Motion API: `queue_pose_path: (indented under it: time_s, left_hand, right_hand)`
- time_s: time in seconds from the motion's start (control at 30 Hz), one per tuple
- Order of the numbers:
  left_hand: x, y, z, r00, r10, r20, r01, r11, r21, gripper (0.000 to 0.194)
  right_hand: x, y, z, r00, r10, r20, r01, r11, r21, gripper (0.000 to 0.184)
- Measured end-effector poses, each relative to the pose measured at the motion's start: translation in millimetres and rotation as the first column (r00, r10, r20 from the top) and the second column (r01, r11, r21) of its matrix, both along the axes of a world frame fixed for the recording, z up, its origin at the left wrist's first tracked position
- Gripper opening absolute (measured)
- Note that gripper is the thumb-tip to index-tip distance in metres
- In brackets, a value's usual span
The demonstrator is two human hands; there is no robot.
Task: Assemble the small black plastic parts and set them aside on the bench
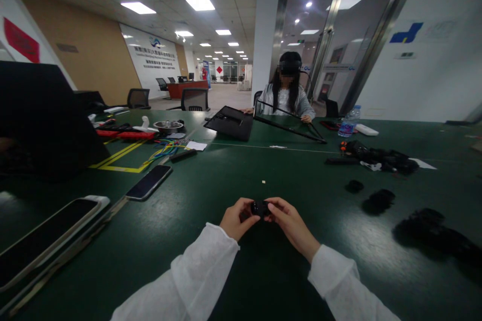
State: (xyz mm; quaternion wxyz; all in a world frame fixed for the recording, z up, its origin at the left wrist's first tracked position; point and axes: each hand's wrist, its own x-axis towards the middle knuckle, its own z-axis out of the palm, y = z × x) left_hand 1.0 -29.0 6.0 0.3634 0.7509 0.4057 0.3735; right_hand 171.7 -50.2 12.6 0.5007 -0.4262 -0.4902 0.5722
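Note:
A small black part [259, 208], rounded and partly glossy, is held just above the green table [233, 175] in front of me. Its exact kind is too small to make out. My left hand [240, 217] pinches it from the left between thumb and fingers. From the other side, my right hand [288, 220] grips its right end with thumb and fingertips. The fingers cover both ends of the part. Beyond my hands lies a tiny pale square piece [263, 181].
Black parts [380, 200] lie to the right, with a water bottle [349, 121] behind. Phones [149, 182], coloured wires [165, 149] and a metal bowl [168, 126] are on the left. Across the table a person [288, 90] handles a black frame [289, 128] beside a black panel [230, 123].

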Motion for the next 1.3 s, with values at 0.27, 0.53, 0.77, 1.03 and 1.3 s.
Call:
queue_pose_path:
  time_s: [0.27,0.53,0.77,1.03,1.3]
  left_hand:
    - [-2.1,2.0,3.7,0.999,0.018,-0.027,-0.019,0.999,-0.026,0.038]
    - [-1.5,2.3,-1.6,0.998,0.022,0.059,-0.025,0.998,0.052,0.030]
    - [-0.8,-1.3,-0.2,0.991,-0.049,0.122,0.047,0.999,0.020,0.044]
    - [-2.1,-1.8,3.3,0.999,-0.030,-0.017,0.030,0.999,-0.040,0.031]
    - [0.1,-0.5,5.4,0.993,0.106,-0.059,-0.107,0.994,-0.009,0.028]
  right_hand:
    - [0.2,-7.1,12.4,0.993,0.085,0.081,-0.085,0.996,0.001,0.021]
    - [-2.0,-3.1,9.1,0.997,0.042,0.064,-0.042,0.999,0.001,0.019]
    - [-0.5,-1.8,5.9,0.999,0.011,0.036,-0.012,1.000,0.021,0.020]
    - [1.9,-4.4,8.1,0.997,0.021,0.068,-0.022,1.000,0.010,0.025]
    - [0.8,-7.2,13.9,0.992,0.062,0.109,-0.062,0.998,-0.008,0.031]
